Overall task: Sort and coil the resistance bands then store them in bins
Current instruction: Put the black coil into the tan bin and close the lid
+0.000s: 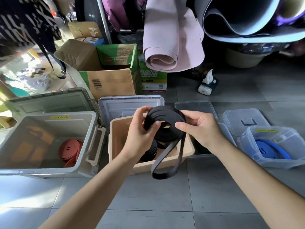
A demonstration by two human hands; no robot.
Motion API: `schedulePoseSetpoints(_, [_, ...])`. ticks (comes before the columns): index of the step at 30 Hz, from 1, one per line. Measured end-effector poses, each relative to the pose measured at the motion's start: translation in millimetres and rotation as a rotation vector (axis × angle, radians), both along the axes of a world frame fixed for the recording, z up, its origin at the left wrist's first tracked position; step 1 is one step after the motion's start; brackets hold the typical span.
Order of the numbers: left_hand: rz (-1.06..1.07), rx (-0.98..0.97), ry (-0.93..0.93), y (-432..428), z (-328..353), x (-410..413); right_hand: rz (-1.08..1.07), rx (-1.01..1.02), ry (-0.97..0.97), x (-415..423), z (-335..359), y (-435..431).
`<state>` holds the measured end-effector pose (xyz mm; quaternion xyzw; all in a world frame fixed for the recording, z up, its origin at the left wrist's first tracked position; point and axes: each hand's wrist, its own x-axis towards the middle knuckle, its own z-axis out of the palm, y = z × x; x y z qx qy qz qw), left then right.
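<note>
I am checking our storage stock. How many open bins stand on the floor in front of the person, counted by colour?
Grey bin: 1
Beige bin: 1
Clear bins: 2, the far-right bin and the hidden bin, mostly behind the right hand
Total: 4

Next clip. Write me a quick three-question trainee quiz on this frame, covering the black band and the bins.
1. True or false: the black band is fully coiled.
2. The red bands lie in which bin? A: grey bin. B: beige. C: clear.
3. Fill in: the left hand and right hand hold the coil above the ___ bin.
Key: 1 false, a loop hangs loose below the coil. 2 A. 3 beige bin.
</note>
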<state>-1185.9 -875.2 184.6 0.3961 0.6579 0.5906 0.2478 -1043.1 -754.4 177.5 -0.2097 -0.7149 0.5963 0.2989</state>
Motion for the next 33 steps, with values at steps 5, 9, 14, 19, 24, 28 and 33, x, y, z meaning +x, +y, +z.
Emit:
schedulePoseSetpoints(5, [-0.299, -0.262, 1.039, 7, 16, -14, 0.004, 0.098, -0.221, 1, -3, 2])
schedulePoseSetpoints(9, [-0.331, -0.271, 1.098, 12, 23, -16, -0.041, 0.076, -0.203, 0, 0, 2])
schedulePoseSetpoints(14, [-0.195, -0.168, 0.747, 9, 16, -28, 0.057, 0.015, -0.185, 5, 4, 9])
schedulePoseSetpoints(19, [-0.068, -0.035, 0.401, 6, 8, -31, 0.039, -0.170, -0.114, 6, -2, 9])
schedulePoseSetpoints(24, [-0.002, 0.084, -0.178, 0, -6, -2, 0.015, -0.318, 0.053, -2, 3, 9])
schedulePoseSetpoints(28, [-0.059, -0.104, -0.097, -3, -12, -2, 0.071, -0.222, 0.004, 1, 8, 11])
schedulePoseSetpoints(33, [-0.320, -0.259, 0.995, 5, 10, -23, 0.128, -0.060, -0.190, -1, 5, 7])
